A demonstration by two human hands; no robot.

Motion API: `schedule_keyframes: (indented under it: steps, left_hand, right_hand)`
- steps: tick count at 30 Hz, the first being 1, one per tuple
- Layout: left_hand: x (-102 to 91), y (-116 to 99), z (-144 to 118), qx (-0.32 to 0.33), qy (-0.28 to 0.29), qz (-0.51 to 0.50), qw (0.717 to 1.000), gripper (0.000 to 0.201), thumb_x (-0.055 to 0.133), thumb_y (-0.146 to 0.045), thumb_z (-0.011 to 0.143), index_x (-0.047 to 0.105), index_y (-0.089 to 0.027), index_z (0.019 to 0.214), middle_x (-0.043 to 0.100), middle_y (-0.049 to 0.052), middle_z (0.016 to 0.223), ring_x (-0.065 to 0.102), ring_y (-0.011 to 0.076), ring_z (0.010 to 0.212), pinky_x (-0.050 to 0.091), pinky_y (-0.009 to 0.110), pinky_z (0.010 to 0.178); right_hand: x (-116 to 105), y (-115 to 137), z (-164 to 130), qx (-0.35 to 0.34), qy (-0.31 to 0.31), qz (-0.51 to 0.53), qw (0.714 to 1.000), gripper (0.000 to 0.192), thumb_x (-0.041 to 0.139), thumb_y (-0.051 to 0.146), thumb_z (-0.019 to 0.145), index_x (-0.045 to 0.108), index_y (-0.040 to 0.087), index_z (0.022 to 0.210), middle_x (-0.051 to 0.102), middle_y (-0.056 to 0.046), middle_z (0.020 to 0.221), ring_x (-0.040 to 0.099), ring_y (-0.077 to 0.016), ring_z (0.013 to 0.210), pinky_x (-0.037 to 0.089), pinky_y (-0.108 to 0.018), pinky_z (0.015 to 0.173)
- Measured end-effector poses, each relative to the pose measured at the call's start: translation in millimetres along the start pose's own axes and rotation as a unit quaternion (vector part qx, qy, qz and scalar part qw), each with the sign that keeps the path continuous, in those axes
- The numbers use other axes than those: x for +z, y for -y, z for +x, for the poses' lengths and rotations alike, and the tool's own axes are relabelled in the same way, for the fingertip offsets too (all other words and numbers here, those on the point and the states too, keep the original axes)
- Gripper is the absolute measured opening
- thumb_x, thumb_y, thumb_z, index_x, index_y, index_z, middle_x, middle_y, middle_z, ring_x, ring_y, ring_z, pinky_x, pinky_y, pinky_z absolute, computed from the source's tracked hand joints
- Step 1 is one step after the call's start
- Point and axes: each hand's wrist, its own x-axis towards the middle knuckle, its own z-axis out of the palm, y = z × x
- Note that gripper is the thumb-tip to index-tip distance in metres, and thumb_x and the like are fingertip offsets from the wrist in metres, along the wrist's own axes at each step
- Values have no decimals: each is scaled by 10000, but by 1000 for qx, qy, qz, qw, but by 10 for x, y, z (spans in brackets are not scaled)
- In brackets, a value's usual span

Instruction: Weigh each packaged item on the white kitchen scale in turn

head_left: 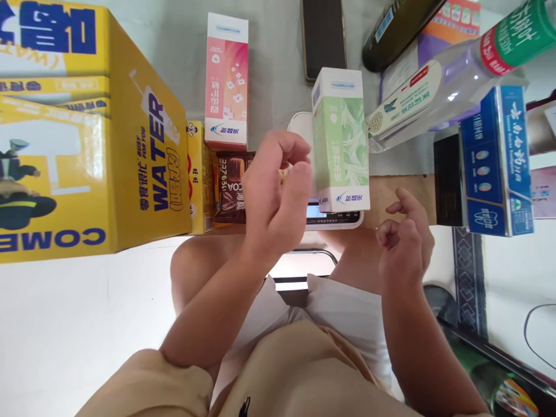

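Note:
A green-and-white toothpaste box [343, 145] stands on a white kitchen scale [354, 220] with a lit display, hiding much of the scale. Just left of that box is my left hand [278, 197], fingers curled, a small gap between thumb and fingertips, nothing visible in it. Behind it, a brown cocoa snack packet [230, 197] is partly covered. My right hand [406, 237] hovers at the table's near edge, right of the scale, with its index finger stretched out and the others bent; it holds nothing. A pink toothpaste box [226, 81] stands farther back, left of the scale.
A large yellow carton [147, 139] fills the left side, beside a smaller yellow box [200, 191]. On the right are a clear plastic bottle [443, 92], a blue toothpaste box [495, 162] and a dark bottle [395, 35]. A phone [324, 37] lies at the back.

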Motion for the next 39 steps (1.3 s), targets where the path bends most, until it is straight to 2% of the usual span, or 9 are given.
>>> schedule_keyframes:
  steps: [7,14,20,24,27,30,33,35,39]
  left_hand:
    - [98,132,18,88,42,-33,995,295,489,-454,1089,603,-264,894,606,-5,777,575,153,695,473,349,656]
    - [114,64,-3,93,42,-33,994,307,479,-394,1096,604,-254,853,604,4,744,571,158,665,467,343,636]
    - [102,102,-5,95,47,-22,994,251,444,-260,1120,621,-350,1275,675,-15,944,557,100,582,480,283,581]
    - [69,73,37,129,63,8,990,251,472,-53,943,622,-253,919,659,25,941,613,162,775,510,318,664]
    - [47,-12,50,110,99,12,989,279,449,36,808,477,-226,713,566,-19,685,526,129,595,420,286,546]
    - [49,-70,48,96,123,16,988,277,441,-8,881,488,-233,728,485,-58,559,417,105,454,357,284,470]
    - [81,-43,33,113,91,35,989,203,465,-229,1038,572,-253,867,628,-7,740,602,160,646,524,334,623]
    - [116,15,1,125,75,42,988,179,481,-387,1066,615,-272,1043,713,74,1038,712,239,1016,624,434,885]
    - [218,139,-115,95,102,33,990,467,381,-569,1086,509,-305,1450,569,156,1547,543,319,1528,581,546,1181]
  right_hand:
    - [48,147,56,27,-29,70,997,454,439,393,995,691,310,1363,550,-20,1081,364,-33,530,347,-248,474]
    - [37,251,17,35,40,102,993,398,460,387,1018,654,289,1352,595,-17,1065,432,-41,546,385,-233,484]
    - [105,256,25,16,31,122,992,344,486,385,997,642,274,1283,650,-2,982,542,-72,570,494,-258,551]
    - [153,239,40,-18,28,129,991,301,537,370,975,645,275,1239,678,-10,931,608,-116,648,557,-290,608]
    - [174,265,49,-50,24,101,993,286,623,326,948,646,261,1225,688,-4,895,644,-133,736,582,-291,666]
    - [187,310,65,-78,16,76,994,290,616,247,945,645,260,1234,674,18,814,656,-134,739,580,-288,681]
    - [185,352,105,-98,13,66,993,334,585,174,924,650,270,1237,655,32,795,652,-123,722,561,-273,661]
    - [191,375,152,-114,5,60,992,359,585,162,906,655,279,1238,662,27,851,664,-120,772,583,-285,717]
    - [302,429,288,-117,-4,-3,993,440,572,243,940,622,311,1371,704,-48,1302,689,-221,1240,577,-514,1109]
